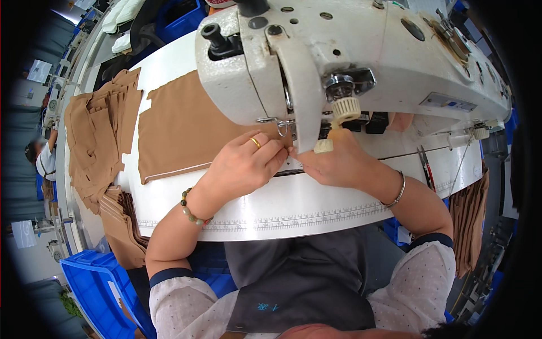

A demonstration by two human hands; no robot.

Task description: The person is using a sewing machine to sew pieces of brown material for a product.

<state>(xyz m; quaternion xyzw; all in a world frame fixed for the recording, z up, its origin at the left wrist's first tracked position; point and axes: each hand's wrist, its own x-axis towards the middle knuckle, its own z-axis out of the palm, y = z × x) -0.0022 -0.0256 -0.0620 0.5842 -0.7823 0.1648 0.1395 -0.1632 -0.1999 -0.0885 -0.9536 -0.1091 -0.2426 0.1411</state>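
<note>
A brown fabric panel (175,127) lies on the white sewing table, running under the head of the sewing machine (254,85). A pale strip or stitched line marks its near edge. My left hand (245,164), with a gold ring, rests on the panel's right end with fingers curled and pressed together on the cloth. Close beside the presser foot area, my right hand (336,161) pinches at the fabric's edge; its fingertips meet those of the left. The machine head partly hides the right fingers, and the needle is out of sight.
Stacked brown fabric pieces (96,133) lie at the table's left, more hanging over its edge. Small scissors or snips (426,168) lie right of my right hand. A printed ruler (271,221) follows the front edge. A blue bin (101,288) stands lower left; brown pieces (470,226) hang at right.
</note>
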